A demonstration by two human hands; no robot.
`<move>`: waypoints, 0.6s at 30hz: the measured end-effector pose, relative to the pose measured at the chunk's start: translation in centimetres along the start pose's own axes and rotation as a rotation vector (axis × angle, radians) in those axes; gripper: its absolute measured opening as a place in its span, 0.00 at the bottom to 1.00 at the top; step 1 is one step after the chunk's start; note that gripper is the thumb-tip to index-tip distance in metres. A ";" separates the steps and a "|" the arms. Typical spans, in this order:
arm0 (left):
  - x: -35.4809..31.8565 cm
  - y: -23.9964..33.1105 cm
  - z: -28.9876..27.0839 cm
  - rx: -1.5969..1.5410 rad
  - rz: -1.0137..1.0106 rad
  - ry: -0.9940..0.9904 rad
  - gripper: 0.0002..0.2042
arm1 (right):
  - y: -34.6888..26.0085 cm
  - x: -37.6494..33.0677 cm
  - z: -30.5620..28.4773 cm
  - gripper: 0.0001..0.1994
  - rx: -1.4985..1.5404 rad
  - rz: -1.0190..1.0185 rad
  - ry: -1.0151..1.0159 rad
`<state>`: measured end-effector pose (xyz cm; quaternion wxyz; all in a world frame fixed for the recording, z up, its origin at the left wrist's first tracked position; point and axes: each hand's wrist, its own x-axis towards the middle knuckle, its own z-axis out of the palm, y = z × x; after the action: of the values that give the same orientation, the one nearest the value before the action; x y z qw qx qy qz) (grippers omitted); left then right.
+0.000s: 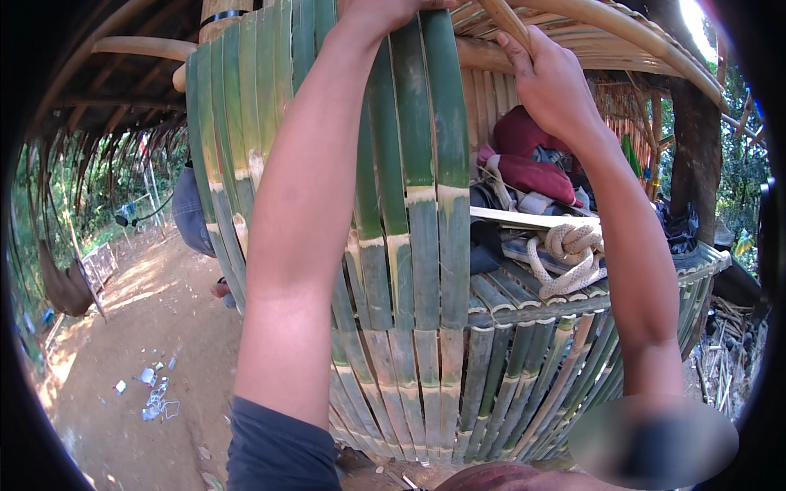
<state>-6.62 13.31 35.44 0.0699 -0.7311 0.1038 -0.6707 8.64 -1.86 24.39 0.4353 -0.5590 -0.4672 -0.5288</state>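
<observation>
Upright green bamboo slats (424, 139) stand side by side in front of me, forming a wall panel. My left hand (389, 10) is at the top edge of the view, against the upper part of the slats. Its fingers are mostly cut off, so its grip is hidden. To the right of the panel, my right hand (553, 82) is closed around a tan wooden stick (506, 23). The stick slants up and to the left, and its upper end is out of view.
Behind the slats, a bamboo platform (532, 309) carries a thick white rope (569, 258), maroon cloth (532, 176) and dark bags. A person in a blue garment (191, 214) is partly hidden behind the panel. Litter (151, 397) lies on the dirt floor at left.
</observation>
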 end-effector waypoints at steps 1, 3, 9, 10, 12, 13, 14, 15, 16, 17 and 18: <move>0.0 -0.2 -0.3 0.036 -0.018 -0.010 0.45 | -1.7 -0.7 -0.4 0.18 0.090 0.013 0.036; -0.2 -0.2 -0.5 0.073 -0.071 -0.013 0.45 | -2.6 -1.1 -0.2 0.19 0.212 -0.018 0.111; 0.1 0.0 -0.1 0.064 -0.084 -0.036 0.43 | -0.8 -0.4 -0.1 0.19 0.103 0.034 -0.016; 0.0 -0.3 0.0 0.075 -0.055 -0.020 0.43 | -1.2 -0.5 -0.6 0.20 0.126 0.034 0.009; 0.2 -0.9 -0.2 0.099 -0.048 0.004 0.42 | -2.1 -0.5 -1.1 0.20 0.197 0.005 0.082; 0.3 -0.5 -0.3 0.104 -0.073 0.000 0.42 | -2.7 -0.8 -1.1 0.20 0.241 -0.010 0.124; 0.2 -0.2 -0.3 0.109 -0.098 -0.005 0.42 | -3.0 -1.0 -1.0 0.20 0.284 -0.025 0.167; 0.0 0.0 -0.2 0.087 -0.115 -0.028 0.43 | -2.0 -1.0 -0.6 0.20 0.211 -0.030 0.088; 0.1 0.2 -0.3 0.065 -0.130 -0.042 0.43 | -1.0 -0.3 -0.4 0.20 0.136 -0.042 0.012; 0.2 0.3 -0.4 0.043 -0.144 -0.056 0.44 | -0.3 0.0 -0.3 0.20 0.061 -0.055 -0.064; 0.2 -0.2 -0.2 0.040 -0.087 -0.035 0.44 | 0.1 0.0 -0.3 0.20 0.067 -0.043 -0.063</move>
<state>-6.76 13.44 35.68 0.0570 -0.7450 0.0573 -0.6621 8.71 -2.21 24.41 0.4275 -0.5503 -0.5100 -0.5043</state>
